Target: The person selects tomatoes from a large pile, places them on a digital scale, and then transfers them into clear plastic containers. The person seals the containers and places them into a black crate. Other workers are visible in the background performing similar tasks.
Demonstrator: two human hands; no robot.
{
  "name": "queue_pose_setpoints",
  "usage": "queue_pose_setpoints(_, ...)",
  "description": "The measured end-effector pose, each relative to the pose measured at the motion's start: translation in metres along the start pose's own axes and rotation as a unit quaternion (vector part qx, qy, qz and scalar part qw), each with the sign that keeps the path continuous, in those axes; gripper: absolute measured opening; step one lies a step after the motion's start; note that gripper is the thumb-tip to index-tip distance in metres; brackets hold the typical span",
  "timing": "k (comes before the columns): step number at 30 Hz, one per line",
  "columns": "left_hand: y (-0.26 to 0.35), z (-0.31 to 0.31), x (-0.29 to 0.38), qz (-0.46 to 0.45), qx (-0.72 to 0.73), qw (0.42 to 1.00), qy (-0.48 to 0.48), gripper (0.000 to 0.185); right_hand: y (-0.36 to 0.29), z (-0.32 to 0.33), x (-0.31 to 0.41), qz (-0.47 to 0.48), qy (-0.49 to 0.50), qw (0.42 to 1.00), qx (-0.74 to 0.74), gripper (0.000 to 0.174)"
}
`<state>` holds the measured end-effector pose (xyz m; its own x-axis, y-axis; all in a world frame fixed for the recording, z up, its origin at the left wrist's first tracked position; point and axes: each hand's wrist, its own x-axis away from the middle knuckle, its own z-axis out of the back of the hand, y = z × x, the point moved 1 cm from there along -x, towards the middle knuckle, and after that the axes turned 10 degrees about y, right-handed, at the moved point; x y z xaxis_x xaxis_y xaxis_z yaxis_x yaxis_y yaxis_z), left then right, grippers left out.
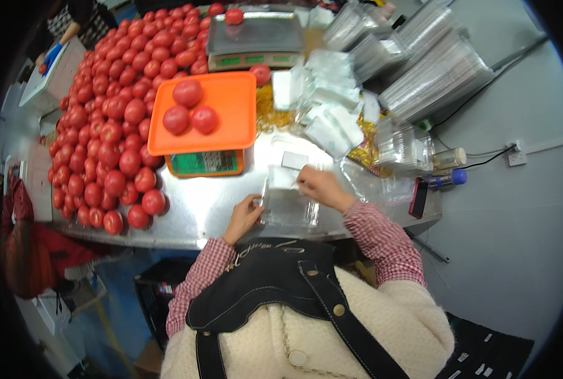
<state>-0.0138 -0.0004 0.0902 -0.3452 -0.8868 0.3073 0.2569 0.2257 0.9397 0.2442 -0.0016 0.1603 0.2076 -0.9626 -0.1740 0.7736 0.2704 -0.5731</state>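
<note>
A clear plastic box [288, 208] lies on the metal table close in front of me. My left hand [244, 217] grips its left edge between thumb and fingers. Above the box's far part is my right hand [320, 185], its fingertips at a white pad [282, 178]; whether they pinch it is hard to tell. Just beyond the pad is a small pale rectangular item [294, 160]. Three tomatoes [204, 119] rest on an orange tray [234, 102], which sits on a scale with a green panel [205, 162].
Many tomatoes [115, 109] cover the table's left side. A metal-topped scale [255, 35] holds one tomato. White pads [334, 130], stacked clear containers [435, 71], yellow rubber bands [271, 111], a phone [419, 198] and a blue-capped bottle [447, 180] are nearby. Another person's blue-gloved hand [51, 59] is far left.
</note>
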Motion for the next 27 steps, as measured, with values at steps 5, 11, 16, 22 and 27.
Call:
queue_pose_setpoints(5, -0.004, -0.003, 0.004, 0.001, 0.041, 0.999, 0.027, 0.029, -0.005, -0.072, 0.029, -0.057, -0.024, 0.998, 0.034, 0.016)
queue_pose_setpoints(11, -0.011, -0.002, 0.000, 0.000, 0.069, 0.997, 0.032, 0.029, -0.034, -0.075, -0.016, -0.082, -0.202, 0.971, 0.092, 0.020)
queue_pose_setpoints(16, -0.012, 0.004, 0.005, 0.024, 0.080, 0.996, 0.019, 0.034, -0.066, -0.051, -0.152, 0.114, 0.169, 0.979, -0.019, 0.039)
queue_pose_setpoints(22, -0.013, 0.022, 0.009, 0.018, 0.064, 0.997, 0.043, 0.041, -0.087, -0.089, -0.319, 0.171, 0.047, 0.984, 0.020, 0.069)
queue_pose_setpoints(27, -0.018, 0.021, 0.015, 0.026, 0.080, 0.996, -0.025, 0.049, -0.072, -0.095, -0.350, 0.121, -0.017, 0.991, -0.046, 0.075)
